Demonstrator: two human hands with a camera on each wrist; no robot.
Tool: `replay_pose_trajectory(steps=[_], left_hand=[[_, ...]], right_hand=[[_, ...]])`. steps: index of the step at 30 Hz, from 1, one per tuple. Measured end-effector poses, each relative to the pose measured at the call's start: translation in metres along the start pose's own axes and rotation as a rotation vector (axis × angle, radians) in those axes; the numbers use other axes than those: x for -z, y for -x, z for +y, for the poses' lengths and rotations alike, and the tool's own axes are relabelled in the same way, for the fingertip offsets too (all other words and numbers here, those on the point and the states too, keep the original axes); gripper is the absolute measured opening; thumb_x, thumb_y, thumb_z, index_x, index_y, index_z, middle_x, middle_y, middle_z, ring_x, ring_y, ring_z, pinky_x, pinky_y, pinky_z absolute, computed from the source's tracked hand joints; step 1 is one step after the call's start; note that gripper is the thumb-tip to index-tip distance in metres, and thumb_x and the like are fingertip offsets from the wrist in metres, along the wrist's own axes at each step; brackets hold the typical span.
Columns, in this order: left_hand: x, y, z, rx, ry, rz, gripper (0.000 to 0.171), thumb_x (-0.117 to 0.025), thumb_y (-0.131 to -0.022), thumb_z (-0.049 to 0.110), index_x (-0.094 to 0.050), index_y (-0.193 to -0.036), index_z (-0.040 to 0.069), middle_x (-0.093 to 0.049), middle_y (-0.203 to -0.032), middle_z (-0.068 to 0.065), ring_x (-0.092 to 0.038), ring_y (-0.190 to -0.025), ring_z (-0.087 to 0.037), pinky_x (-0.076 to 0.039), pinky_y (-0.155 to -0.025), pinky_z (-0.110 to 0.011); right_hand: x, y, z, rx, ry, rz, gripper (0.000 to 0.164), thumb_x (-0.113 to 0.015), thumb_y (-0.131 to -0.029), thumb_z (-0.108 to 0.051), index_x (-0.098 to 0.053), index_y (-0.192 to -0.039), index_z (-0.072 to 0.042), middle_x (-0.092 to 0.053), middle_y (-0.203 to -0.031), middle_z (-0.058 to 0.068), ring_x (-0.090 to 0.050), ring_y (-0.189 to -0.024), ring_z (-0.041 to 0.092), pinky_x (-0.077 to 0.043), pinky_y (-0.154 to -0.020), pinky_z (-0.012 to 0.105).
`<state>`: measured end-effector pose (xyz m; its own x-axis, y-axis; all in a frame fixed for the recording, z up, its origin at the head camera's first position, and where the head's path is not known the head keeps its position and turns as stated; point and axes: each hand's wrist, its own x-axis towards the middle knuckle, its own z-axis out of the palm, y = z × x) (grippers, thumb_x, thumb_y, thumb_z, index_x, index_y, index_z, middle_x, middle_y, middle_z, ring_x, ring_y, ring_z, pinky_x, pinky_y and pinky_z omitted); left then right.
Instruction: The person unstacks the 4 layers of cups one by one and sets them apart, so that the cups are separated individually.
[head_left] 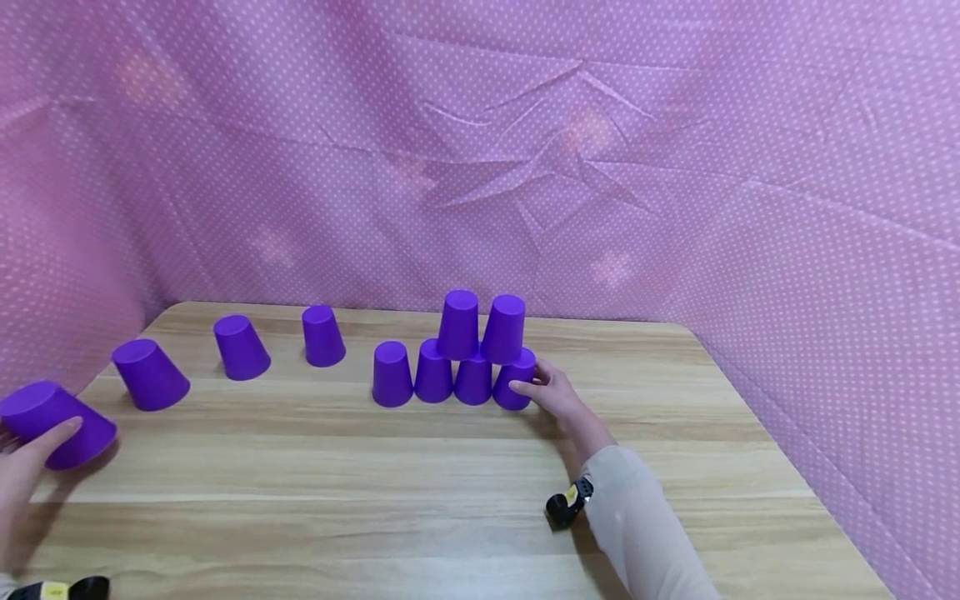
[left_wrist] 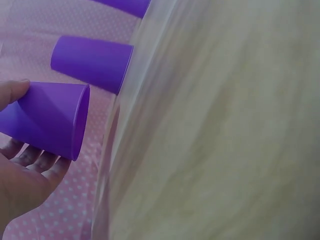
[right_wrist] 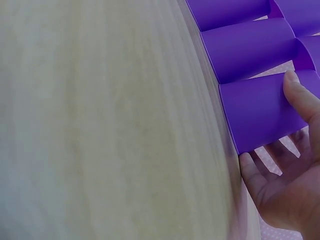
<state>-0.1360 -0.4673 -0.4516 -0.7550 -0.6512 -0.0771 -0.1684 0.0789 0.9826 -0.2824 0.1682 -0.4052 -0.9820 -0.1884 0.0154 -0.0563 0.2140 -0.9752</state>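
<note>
The left hand grasps a purple cup at the table's left side; the cup is inverted, base up, long axis roughly upright. The right hand holds the inverted end cup of a four-cup row, its axis also upright, two upper cups bridging the row's right-hand three. Three inverted cups stand between row and left hand. The left wrist view shows the purple cup's mouth, clear of the table; the right wrist view shows fingers under the end cup's outer side, mostly hidden from the head view.
</note>
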Motion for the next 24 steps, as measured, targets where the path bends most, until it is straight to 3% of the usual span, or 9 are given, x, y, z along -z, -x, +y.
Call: replay_pose_trajectory(steps=[5,10,17,24], left_hand=[[0.001,0.002,0.005,-0.011,-0.166,0.038,0.084,-0.059,-0.080,0.035,0.002,-0.137,0.024,-0.008,-0.140,0.010,-0.010,-0.121,0.003,-0.002,-0.102,-0.027],[-0.005,0.014,0.016,0.012,-0.180,0.057,0.081,-0.058,-0.080,0.034,-0.001,-0.138,0.022,-0.012,-0.140,0.008,-0.013,-0.120,0.003,-0.005,-0.102,-0.025],[-0.015,0.021,0.029,0.111,-0.145,0.122,0.085,-0.061,-0.077,0.037,-0.003,-0.138,0.024,-0.008,-0.142,0.001,-0.009,-0.125,-0.007,-0.007,-0.103,-0.029],[-0.012,0.007,0.016,0.056,-0.137,0.120,0.077,-0.055,-0.082,0.032,-0.004,-0.138,0.018,-0.009,-0.142,0.002,-0.011,-0.124,-0.003,-0.007,-0.103,-0.026]], right_hand=[[0.001,-0.002,0.006,0.033,-0.015,-0.016,0.055,-0.069,-0.073,-0.020,-0.047,-0.121,-0.005,-0.053,-0.111,0.015,-0.047,-0.104,0.028,-0.038,-0.089,0.038],[0.001,-0.001,0.004,0.034,-0.019,-0.005,0.055,-0.070,-0.072,-0.019,-0.048,-0.121,-0.006,-0.053,-0.111,0.015,-0.047,-0.104,0.028,-0.038,-0.089,0.039],[0.001,-0.002,0.006,0.008,-0.004,-0.003,0.056,-0.070,-0.072,-0.019,-0.047,-0.122,-0.006,-0.053,-0.112,0.015,-0.047,-0.105,0.028,-0.037,-0.090,0.038],[0.001,-0.003,0.006,0.002,-0.008,-0.004,0.057,-0.069,-0.073,-0.019,-0.046,-0.123,-0.007,-0.052,-0.113,0.015,-0.046,-0.106,0.028,-0.037,-0.090,0.039]])
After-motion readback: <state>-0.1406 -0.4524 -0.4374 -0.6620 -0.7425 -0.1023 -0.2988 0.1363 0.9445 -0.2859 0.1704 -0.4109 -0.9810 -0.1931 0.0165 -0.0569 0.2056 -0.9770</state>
